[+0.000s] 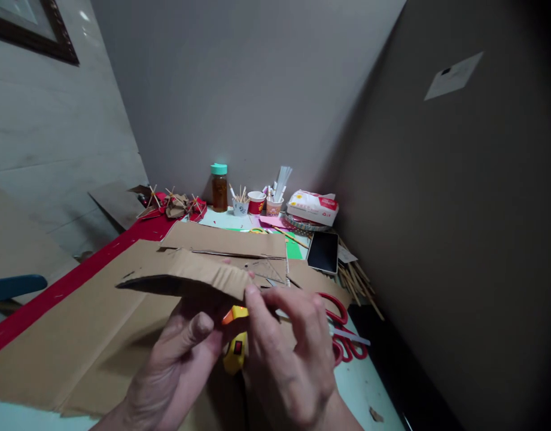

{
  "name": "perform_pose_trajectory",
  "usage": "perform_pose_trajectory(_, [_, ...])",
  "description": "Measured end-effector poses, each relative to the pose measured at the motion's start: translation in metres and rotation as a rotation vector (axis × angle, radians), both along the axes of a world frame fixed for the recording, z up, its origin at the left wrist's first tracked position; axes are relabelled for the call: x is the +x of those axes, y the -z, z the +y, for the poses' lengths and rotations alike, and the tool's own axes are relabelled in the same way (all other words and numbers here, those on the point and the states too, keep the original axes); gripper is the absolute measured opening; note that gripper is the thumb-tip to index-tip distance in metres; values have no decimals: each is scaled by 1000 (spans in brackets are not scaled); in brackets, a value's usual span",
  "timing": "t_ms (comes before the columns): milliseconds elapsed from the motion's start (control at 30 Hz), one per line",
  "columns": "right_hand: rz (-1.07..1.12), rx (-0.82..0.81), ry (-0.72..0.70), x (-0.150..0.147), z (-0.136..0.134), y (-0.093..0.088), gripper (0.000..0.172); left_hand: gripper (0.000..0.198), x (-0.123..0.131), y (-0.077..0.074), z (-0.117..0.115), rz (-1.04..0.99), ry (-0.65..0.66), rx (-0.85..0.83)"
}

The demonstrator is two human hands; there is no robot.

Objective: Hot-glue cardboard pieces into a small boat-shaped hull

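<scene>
A bent strip of brown cardboard [189, 268] is held up above the table, its left end free and its right part creased and curved. My left hand [180, 347] is under the strip, palm up, thumb off it; a fingertip shows past the strip's far edge. With thumb and fingers my right hand [288, 341] pinches the strip's right end. Below and between the hands is a yellow and orange glue gun [236, 353] with a small red light, partly hidden by them. Glue sticks [353, 336] and red-handled scissors [344, 347] lie just right of my right hand.
Flat cardboard sheets [78, 335] cover the table's left and middle. Cups with sticks and pens [240, 207], a teal-lidded jar [219, 188] and a tissue pack [311, 207] stand at the back. A phone [323, 251] and wooden sticks [358, 281] lie right, beside a dark wall [437, 209].
</scene>
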State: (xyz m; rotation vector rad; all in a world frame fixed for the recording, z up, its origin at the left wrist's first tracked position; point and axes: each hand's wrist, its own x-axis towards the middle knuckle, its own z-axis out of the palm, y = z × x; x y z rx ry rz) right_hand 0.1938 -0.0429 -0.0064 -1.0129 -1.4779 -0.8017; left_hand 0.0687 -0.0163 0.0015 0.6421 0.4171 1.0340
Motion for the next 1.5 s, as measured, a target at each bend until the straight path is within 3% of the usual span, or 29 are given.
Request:
perform_pose_trajectory(100, [-114, -13, -50, -4, 0, 4, 24, 43, 1, 3, -2, -43, -7, -34])
perform_pose_trajectory(200, [-94, -19, -44, -8, -1, 4, 21, 45, 1, 6, -3, -38, -80, -78])
perform_pose_trajectory(333, [-73, -86, -47, -11, -5, 2, 18, 34, 1, 5, -4, -3, -173, -154])
perform_pose_trajectory(467, [-80, -146, -147, -11, -6, 5, 22, 31, 2, 0, -3, 45, -234, -237])
perform_pose_trajectory(633, [79, -84, -107, -20, 4, 16, 21, 26, 5, -3, -1, -23, -164, -237])
perform_pose_trajectory(800, [66, -232, -105, -23, 2, 27, 34, 15, 6, 1, 1, -54, -141, -183])
perform_pose_trajectory(1067, [184, -241, -154, -23, -3, 34, 39, 27, 6, 10, 1, -9, -175, -115])
perform_pose_trajectory(1200, [167, -278, -228, -16, 1, 31, 42, 36, 7, 11, 1, -46, -153, -96])
perform_pose_trajectory(1367, [154, -241, -295, 11, 6, 19, 44, 27, 4, 11, 8, -61, -93, -45])
perform_pose_trajectory(1500, [250, -291, -308, 28, 6, 6, 39, 32, -11, 3, 13, 7, -190, -12])
